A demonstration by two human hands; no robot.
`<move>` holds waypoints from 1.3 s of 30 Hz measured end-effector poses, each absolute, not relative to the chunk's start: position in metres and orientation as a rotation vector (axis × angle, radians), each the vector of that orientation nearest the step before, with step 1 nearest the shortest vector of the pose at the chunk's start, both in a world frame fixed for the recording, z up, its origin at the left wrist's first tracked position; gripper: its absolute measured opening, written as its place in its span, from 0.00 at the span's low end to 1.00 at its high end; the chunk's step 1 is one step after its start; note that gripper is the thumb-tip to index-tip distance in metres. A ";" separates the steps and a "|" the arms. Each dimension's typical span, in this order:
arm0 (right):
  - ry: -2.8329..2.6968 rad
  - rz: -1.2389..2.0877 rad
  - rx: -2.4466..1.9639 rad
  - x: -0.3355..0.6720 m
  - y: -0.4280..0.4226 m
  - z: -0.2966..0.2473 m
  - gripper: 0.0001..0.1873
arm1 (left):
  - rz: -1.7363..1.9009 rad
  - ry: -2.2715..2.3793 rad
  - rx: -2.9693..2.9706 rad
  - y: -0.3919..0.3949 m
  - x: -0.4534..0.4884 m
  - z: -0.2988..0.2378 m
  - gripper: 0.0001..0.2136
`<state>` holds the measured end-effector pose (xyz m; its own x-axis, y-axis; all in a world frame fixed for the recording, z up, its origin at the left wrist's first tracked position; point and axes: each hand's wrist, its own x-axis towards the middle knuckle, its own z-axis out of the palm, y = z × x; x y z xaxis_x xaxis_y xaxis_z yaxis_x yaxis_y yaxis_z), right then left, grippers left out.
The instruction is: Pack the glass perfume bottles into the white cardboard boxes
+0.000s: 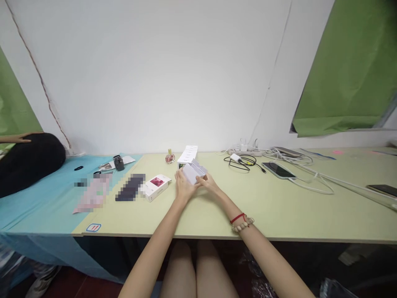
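Observation:
Between my two hands is a small white cardboard box [191, 173], tilted above the table, with a flap standing up at its far right end. My left hand [183, 187] wraps round its left side. My right hand [207, 182] grips the near right corner with thumb and fingers. Just behind it stands a row of similar white boxes [190, 152], partly hidden by the one I hold. To the left lies another white box [156, 187] with a dark pink picture on its face and an end flap sticking out.
A perfume bottle [170, 157] stands near the wall. On the right lie a black cable [245, 162], a phone [279, 169] on a white cord and a power strip [245, 151]. A dark jar [118, 162] sits on the blue cloth, left. Another person's hand [23, 138] rests on something black.

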<state>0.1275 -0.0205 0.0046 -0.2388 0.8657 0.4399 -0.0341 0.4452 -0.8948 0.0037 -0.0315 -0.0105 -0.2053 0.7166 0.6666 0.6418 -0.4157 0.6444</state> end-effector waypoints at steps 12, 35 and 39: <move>-1.529 1.082 -0.735 0.127 -0.027 0.007 0.31 | 1.478 1.391 2.102 -0.043 0.008 -0.009 0.32; -1.527 1.072 -0.800 0.129 -0.024 0.004 0.31 | 1.553 1.147 2.054 -0.033 0.005 -0.016 0.34; -1.524 1.106 -0.848 0.128 -0.026 0.005 0.30 | 1.610 1.151 2.056 -0.034 0.006 -0.015 0.36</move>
